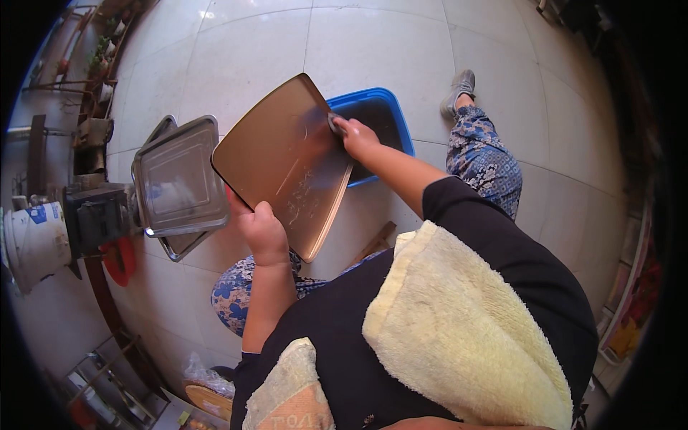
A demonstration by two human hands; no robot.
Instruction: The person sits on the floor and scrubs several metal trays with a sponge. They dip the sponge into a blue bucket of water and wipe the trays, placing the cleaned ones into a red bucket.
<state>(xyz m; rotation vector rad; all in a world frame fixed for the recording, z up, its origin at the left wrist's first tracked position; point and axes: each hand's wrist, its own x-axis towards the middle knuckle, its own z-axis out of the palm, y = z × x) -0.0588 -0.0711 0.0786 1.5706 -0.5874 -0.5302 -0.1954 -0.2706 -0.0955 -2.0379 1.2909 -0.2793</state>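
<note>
A large gold-brown baking tray [276,143] is held tilted in front of me, with pale wet streaks on its lower face. My left hand [262,231] grips its near left edge, thumb on top. At the far right edge, my right hand [356,137] presses a small grey scouring pad [335,125] against the tray; the fingers hide most of the pad. Beneath and behind the tray stands a blue rectangular tub [403,118] with a dark inside, partly covered by the tray.
Left of the tray, several metal trays [183,175] lean stacked together. Beyond them are a dark machine [100,215], a white bucket [36,240] and a red object [119,261]. Plant pots line the far left. Pale floor tiles [251,43] surround the tub. A yellow towel [466,322] hangs over me.
</note>
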